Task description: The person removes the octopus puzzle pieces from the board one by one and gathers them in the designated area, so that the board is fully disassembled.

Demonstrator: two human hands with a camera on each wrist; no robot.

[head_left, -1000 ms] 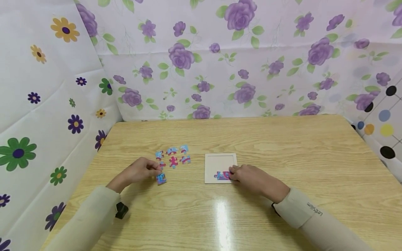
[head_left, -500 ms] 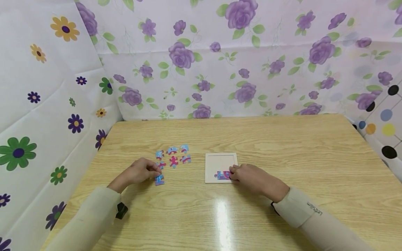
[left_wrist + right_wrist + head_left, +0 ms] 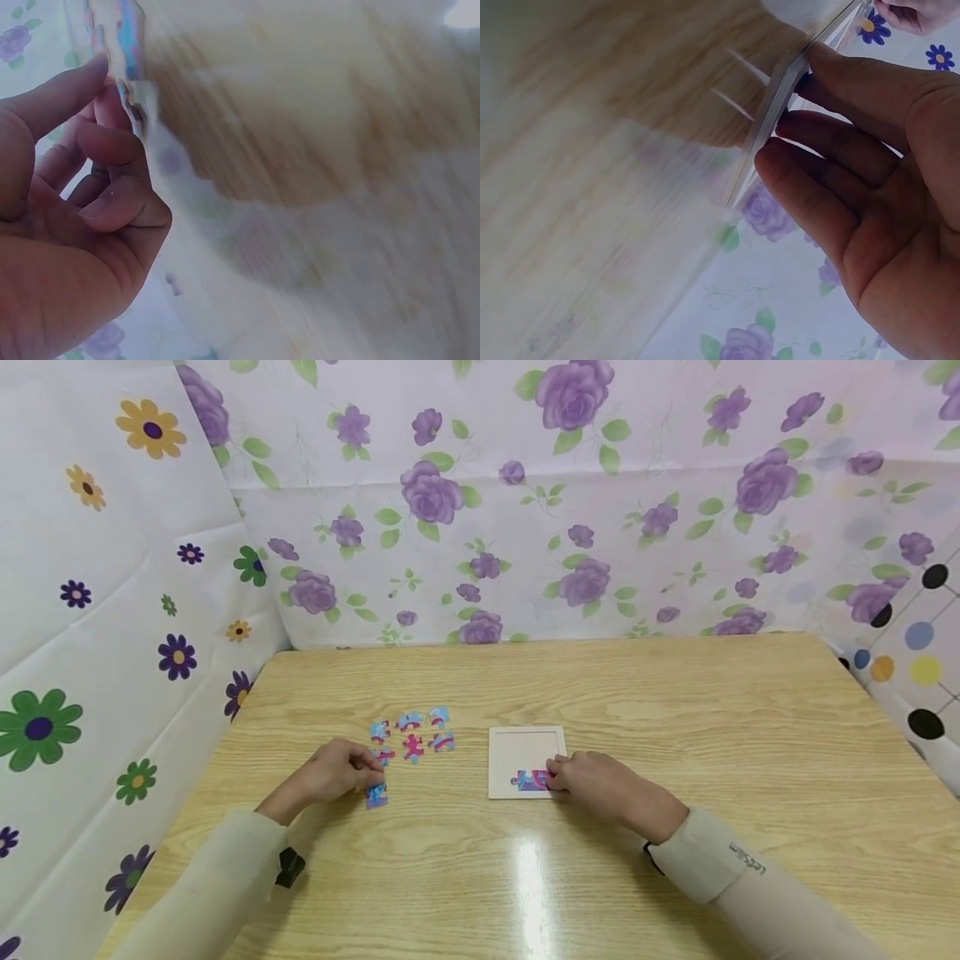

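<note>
My left hand point(image 3: 335, 772) pinches a blue and purple jigsaw puzzle piece point(image 3: 377, 797) between thumb and fingers, at the near left of the loose pieces. In the left wrist view this jigsaw puzzle piece point(image 3: 129, 41) is seen nearly edge-on at the fingertips. My right hand point(image 3: 600, 789) rests at the right edge of a square pale puzzle tray point(image 3: 498, 747). Along the tray's near side lies a pink, purple and blue puzzle section point(image 3: 531, 780), its right end hidden by the fingers. The right wrist view has the fingertips point(image 3: 769, 159) against the tray's side.
Several pink and blue puzzle pieces point(image 3: 413, 746) lie in two rough rows left of the tray. All sits on a wood-grain table point(image 3: 675, 710), with flowered cloth point(image 3: 480, 502) hanging behind and at the left.
The puzzle piece in my left hand has turned and shifted slightly left and nearer to me. The right hand and tray have stayed in place.
</note>
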